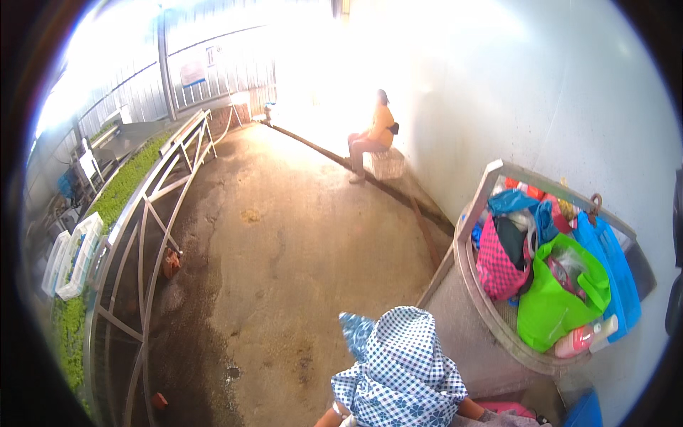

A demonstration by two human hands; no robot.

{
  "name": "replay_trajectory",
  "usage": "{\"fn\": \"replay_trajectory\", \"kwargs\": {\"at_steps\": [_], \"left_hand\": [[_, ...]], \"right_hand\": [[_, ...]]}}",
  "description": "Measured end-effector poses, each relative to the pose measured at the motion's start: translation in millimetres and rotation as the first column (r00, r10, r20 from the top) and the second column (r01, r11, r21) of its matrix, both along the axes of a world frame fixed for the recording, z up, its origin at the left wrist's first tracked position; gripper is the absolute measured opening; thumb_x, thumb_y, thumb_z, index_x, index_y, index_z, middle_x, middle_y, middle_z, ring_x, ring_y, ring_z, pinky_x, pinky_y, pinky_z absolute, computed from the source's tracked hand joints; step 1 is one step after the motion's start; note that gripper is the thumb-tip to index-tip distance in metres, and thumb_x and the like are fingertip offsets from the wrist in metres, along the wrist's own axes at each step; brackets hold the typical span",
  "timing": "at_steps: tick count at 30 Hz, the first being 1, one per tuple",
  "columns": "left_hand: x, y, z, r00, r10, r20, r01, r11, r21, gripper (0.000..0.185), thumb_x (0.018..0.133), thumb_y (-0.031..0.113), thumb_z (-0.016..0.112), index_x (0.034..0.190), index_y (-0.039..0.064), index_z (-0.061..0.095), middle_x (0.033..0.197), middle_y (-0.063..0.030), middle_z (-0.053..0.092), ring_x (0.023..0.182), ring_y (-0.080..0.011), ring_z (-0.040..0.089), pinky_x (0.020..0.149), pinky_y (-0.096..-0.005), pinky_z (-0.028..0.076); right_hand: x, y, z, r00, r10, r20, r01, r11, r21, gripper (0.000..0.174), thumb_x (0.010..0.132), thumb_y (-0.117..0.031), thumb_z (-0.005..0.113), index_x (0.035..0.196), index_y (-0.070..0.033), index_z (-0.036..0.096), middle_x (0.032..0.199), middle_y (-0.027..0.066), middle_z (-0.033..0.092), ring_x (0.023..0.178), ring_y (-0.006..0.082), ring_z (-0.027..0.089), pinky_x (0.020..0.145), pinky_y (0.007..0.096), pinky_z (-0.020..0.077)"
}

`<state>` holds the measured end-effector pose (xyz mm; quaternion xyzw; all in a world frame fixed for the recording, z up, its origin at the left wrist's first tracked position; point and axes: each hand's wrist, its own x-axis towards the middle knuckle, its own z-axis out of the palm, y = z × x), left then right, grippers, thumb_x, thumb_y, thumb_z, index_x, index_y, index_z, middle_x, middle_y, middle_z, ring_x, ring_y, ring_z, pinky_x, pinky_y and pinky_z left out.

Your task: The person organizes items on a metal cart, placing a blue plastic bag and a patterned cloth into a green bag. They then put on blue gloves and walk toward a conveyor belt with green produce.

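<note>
A blue-and-white checkered cloth garment (408, 352) is bunched up in front of me at the bottom, with a patterned blue flap (357, 331) at its upper left. My left forearm (331, 417), a pale band at its wrist, runs into the cloth from the lower left. From the right, my right forearm (470, 409) enters the cloth's other side, below a greyish sleeve (501, 418). Both hands are hidden by the fabric, so their grip does not show.
A large round bin (464, 320) at right holds a green bag (560, 299), a pink checkered bag (499, 261), a blue plastic item (613, 272) and bottles. A metal-framed table (144, 213) with green plants and white crates (80, 256) runs along the left. A person (379, 128) sits by the wall.
</note>
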<state>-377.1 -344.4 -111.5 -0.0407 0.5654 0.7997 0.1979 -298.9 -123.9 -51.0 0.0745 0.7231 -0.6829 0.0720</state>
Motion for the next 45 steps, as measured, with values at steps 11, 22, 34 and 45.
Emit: {"fn": "replay_trajectory", "kwargs": {"at_steps": [11, 22, 34, 45], "left_hand": [[-115, 71, 40, 0.965, 0.214, -0.154, -0.233, 0.965, -0.116, 0.028, 0.088, 0.013, 0.066, 0.113, 0.004, 0.059, 0.093, -0.0056, 0.067, 0.078, -0.0103, 0.057, 0.071, -0.0235, 0.045], [-164, 144, 21, 0.961, 0.195, -0.197, -0.215, 0.973, -0.081, 0.03, 0.088, 0.013, 0.065, 0.116, 0.004, 0.058, 0.093, -0.0057, 0.067, 0.08, -0.0105, 0.057, 0.072, -0.0236, 0.046], [-228, 193, 20, 0.972, -0.227, -0.057, 0.229, 0.973, 0.03, 0.032, 0.088, 0.012, 0.065, 0.119, 0.003, 0.057, 0.094, -0.0058, 0.067, 0.082, -0.0107, 0.057, 0.073, -0.0236, 0.046], [-289, 175, 27, 0.927, -0.373, -0.046, 0.376, 0.922, 0.089, 0.035, 0.088, 0.011, 0.065, 0.121, 0.003, 0.056, 0.094, -0.0059, 0.066, 0.084, -0.0109, 0.057, 0.074, -0.0237, 0.046]], "right_hand": [[-131, 83, 12, 0.996, 0.069, -0.064, -0.071, 0.997, -0.038, 0.053, 0.069, -0.014, 0.079, 0.116, 0.001, 0.059, 0.112, 0.0128, 0.064, 0.103, 0.0214, 0.061, 0.09, 0.037, 0.0474], [-171, 162, -7, 0.998, 0.024, -0.053, -0.027, 0.998, -0.058, 0.055, 0.068, -0.013, 0.08, 0.117, 0.001, 0.059, 0.113, 0.0123, 0.064, 0.103, 0.0212, 0.061, 0.091, 0.0365, 0.0475], [-217, 149, 2, 0.999, -0.051, -0.01, 0.05, 0.997, -0.064, 0.057, 0.068, -0.013, 0.081, 0.118, 0.001, 0.058, 0.113, 0.0118, 0.064, 0.103, 0.021, 0.061, 0.092, 0.0359, 0.0476], [-248, 137, 30, 0.966, -0.253, 0.057, 0.254, 0.967, -0.008, 0.059, 0.067, -0.012, 0.082, 0.12, 0.001, 0.058, 0.114, 0.0113, 0.065, 0.104, 0.0208, 0.061, 0.092, 0.0353, 0.0476]]}}
